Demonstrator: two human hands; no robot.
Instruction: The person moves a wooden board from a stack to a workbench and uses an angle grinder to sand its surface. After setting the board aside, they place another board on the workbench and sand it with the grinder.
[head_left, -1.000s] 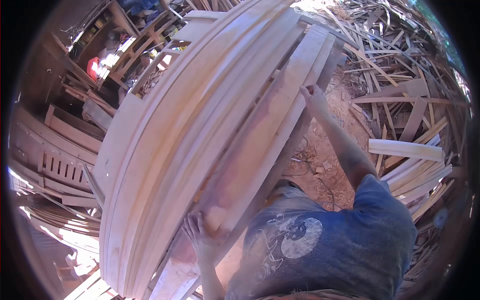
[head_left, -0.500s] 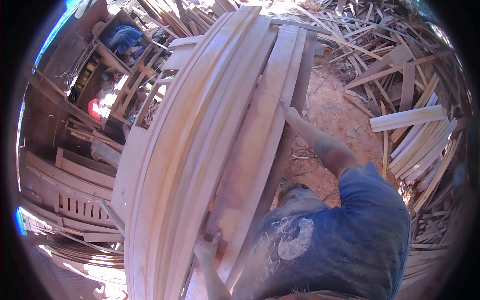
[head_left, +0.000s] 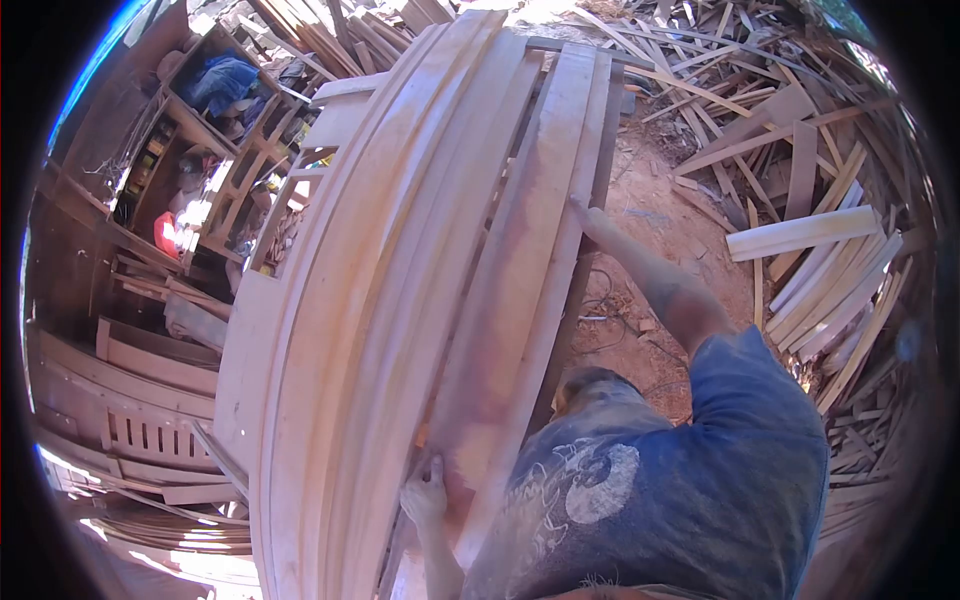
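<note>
Plank [head_left: 520, 280], far end ahead (lengthwise), in grip of left hand [head_left: 425, 497], right hand [head_left: 585, 215].

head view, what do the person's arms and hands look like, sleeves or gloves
Both the left hand and right hand are bare, no gloves. The right arm is uncovered below the short sleeve of a faded blue t-shirt with a pale round print.

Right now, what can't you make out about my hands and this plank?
All in the head view:
right hand: fingertips hidden behind the plank edge.
left hand: palm hidden against the plank, grip unclear.
plank's near end: covered by the shirt.
shelf items: too small.
</note>
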